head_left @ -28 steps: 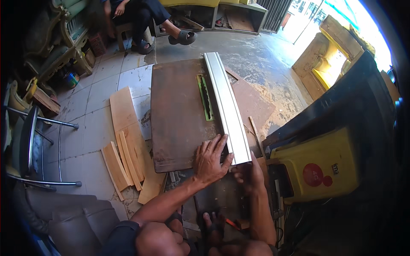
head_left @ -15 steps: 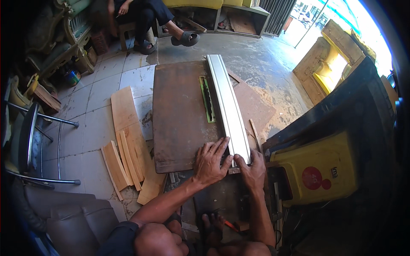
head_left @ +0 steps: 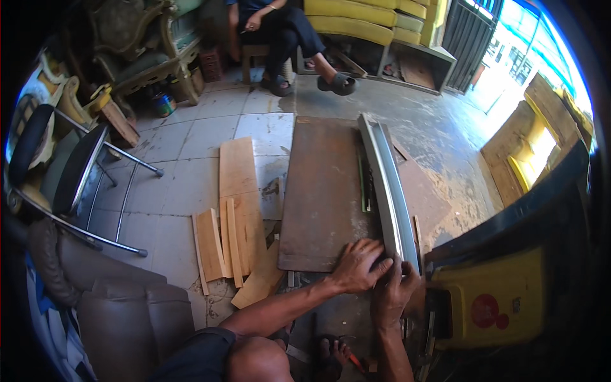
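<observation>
A long silver-white metal channel (head_left: pixel 387 184) runs from near to far along the right side of a brown board (head_left: pixel 321 191). It is tipped on its side, and its hollow face shows. My right hand (head_left: pixel 396 293) pinches the near end between thumb and fingers. Curled against the left side of that end is my left hand (head_left: pixel 359 264), its thumb close to the right fingers; its fingertips are partly hidden. Left of the channel lies a narrow green-edged strip (head_left: pixel 365 184), mostly covered by it.
Pale wood planks (head_left: pixel 238 172) lie on the tiled floor at left, beside a metal-legged chair (head_left: pixel 89 184). A seated person (head_left: pixel 273 38) is at the far side. A yellow plastic seat (head_left: pixel 496 305) stands at right. An orange-handled tool (head_left: pixel 358 363) lies by my foot.
The channel has been tipped from lying flat, ribbed face up, onto its side. My hands have moved closer together at its near end. The view has swung left.
</observation>
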Demonstrator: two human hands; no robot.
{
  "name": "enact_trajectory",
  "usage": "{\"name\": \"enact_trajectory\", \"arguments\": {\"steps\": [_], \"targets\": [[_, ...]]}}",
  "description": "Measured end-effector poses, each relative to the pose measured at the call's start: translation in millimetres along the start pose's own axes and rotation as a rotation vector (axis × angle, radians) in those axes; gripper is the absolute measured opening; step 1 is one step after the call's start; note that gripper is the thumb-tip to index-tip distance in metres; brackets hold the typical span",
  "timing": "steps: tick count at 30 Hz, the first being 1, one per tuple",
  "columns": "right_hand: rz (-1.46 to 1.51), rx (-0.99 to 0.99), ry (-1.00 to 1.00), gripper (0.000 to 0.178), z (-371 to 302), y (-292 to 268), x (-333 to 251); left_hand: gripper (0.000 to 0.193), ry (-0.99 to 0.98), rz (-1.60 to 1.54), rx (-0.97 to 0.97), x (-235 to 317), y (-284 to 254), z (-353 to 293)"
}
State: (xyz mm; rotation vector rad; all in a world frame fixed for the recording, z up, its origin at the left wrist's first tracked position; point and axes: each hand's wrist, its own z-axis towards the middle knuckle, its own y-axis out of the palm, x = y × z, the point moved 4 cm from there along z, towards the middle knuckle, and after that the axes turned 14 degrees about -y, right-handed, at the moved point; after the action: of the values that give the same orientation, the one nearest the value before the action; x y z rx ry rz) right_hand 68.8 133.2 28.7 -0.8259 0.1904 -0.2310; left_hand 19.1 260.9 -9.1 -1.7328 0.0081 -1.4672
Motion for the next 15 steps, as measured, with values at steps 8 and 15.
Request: {"name": "enact_trajectory", "arguments": {"steps": [8,15], "targets": [[0.197,-0.1,0.058,0.056,-2,-9,0,0.053,-0.007,-0.165,0.26,-6,5,1],[0.026,0.004,0.258,0.046,1,-18,46,0.076,0.028,0.096,0.166,10,5,-5]]}}
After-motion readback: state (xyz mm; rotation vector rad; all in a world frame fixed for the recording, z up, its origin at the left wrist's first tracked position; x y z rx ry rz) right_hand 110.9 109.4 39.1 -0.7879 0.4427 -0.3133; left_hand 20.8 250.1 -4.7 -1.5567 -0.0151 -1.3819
